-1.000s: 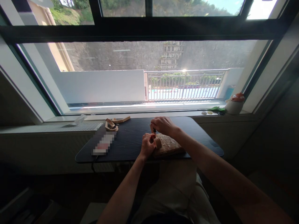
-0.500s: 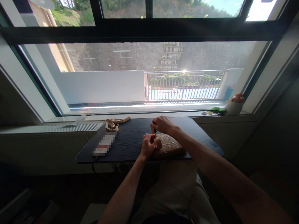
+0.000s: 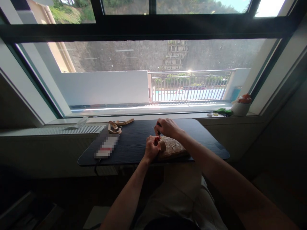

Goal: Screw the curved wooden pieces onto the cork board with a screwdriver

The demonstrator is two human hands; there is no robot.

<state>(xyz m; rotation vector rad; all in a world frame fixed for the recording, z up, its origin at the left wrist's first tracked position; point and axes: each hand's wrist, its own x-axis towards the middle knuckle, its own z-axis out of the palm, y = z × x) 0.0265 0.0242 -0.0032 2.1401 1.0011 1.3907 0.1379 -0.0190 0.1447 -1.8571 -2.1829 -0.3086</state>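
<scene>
On the black table [image 3: 136, 143] lies a thick, rough brown slab [image 3: 174, 147], like a piece of wood. My left hand [image 3: 152, 148] rests at its left end, fingers pinched on a tan strap [image 3: 162, 146] whose end curls over the slab. Above it, my right hand [image 3: 166, 127] is closed round a slim, dark-handled tool [image 3: 158, 132] held upright, its lower end down at the left fingertips. Whether this is an awl or a screwdriver I cannot tell; the tip is hidden.
Coiled tan straps [image 3: 114, 127] lie at the table's back left, near a blurred-out flat item [image 3: 107, 147] with a dark cord. Behind runs a windowsill with a white pot [image 3: 240, 108] and small round things at right. A radiator [image 3: 72, 130] stands left.
The whole view has shifted slightly. The right hand has turned a little on the tool's handle; the left hand keeps its place on the strap.
</scene>
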